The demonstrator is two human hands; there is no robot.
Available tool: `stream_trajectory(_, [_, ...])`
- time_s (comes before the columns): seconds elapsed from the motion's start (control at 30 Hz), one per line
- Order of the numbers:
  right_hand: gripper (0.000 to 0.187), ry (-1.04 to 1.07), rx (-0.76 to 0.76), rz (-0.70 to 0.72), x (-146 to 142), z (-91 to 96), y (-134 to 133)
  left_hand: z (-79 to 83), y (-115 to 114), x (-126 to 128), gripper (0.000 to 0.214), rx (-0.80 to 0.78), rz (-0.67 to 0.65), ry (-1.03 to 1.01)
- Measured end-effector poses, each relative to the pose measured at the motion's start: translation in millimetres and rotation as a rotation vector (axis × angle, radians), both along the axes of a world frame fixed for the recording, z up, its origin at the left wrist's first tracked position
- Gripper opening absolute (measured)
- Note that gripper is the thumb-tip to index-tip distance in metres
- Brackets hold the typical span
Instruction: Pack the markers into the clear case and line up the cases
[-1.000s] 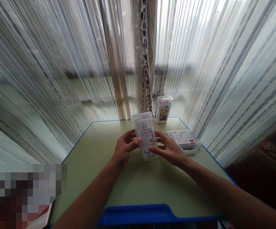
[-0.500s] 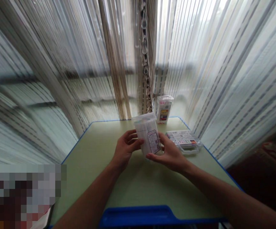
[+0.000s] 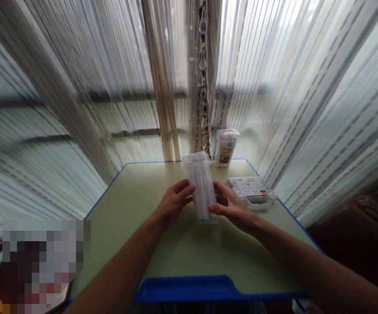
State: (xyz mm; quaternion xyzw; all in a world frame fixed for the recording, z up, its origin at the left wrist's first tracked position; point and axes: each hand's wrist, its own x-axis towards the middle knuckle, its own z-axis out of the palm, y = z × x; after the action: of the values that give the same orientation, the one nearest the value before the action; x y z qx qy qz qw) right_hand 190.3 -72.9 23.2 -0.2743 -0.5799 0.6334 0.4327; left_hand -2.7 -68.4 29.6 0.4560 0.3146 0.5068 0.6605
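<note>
A tall clear plastic box (image 3: 201, 183) with white sticks inside stands upright on the pale green table (image 3: 182, 248), in the middle. My left hand (image 3: 173, 204) grips its left side with curled fingers. My right hand (image 3: 232, 208) holds its right side, thumb at the front. The box's narrow side faces me; its label is out of sight.
A second clear box with a red and yellow label (image 3: 225, 148) stands at the table's far edge. A flat clear case (image 3: 251, 190) lies to the right of my hands. Striped curtains (image 3: 77, 109) hang behind the table. A blue ledge (image 3: 189, 288) runs along the near edge.
Both hands have turned the box about its upright axis, so the printed label that faced me has swung out of view and the narrow side now shows.
</note>
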Motion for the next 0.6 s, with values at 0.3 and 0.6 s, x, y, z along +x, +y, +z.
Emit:
stream_trajectory(0.3, [0.067,-0.148,0.114,-0.061,1.9,0.8,3.1,3.6,-2.5,-0.8,0.049,0.027,0.074,0.004])
stream_trajectory(0.6, [0.078,-0.511,0.484,-0.282,-4.5,-5.6,-4.9,-2.8,-3.9,6.6,0.059,0.188,0.311,0.232])
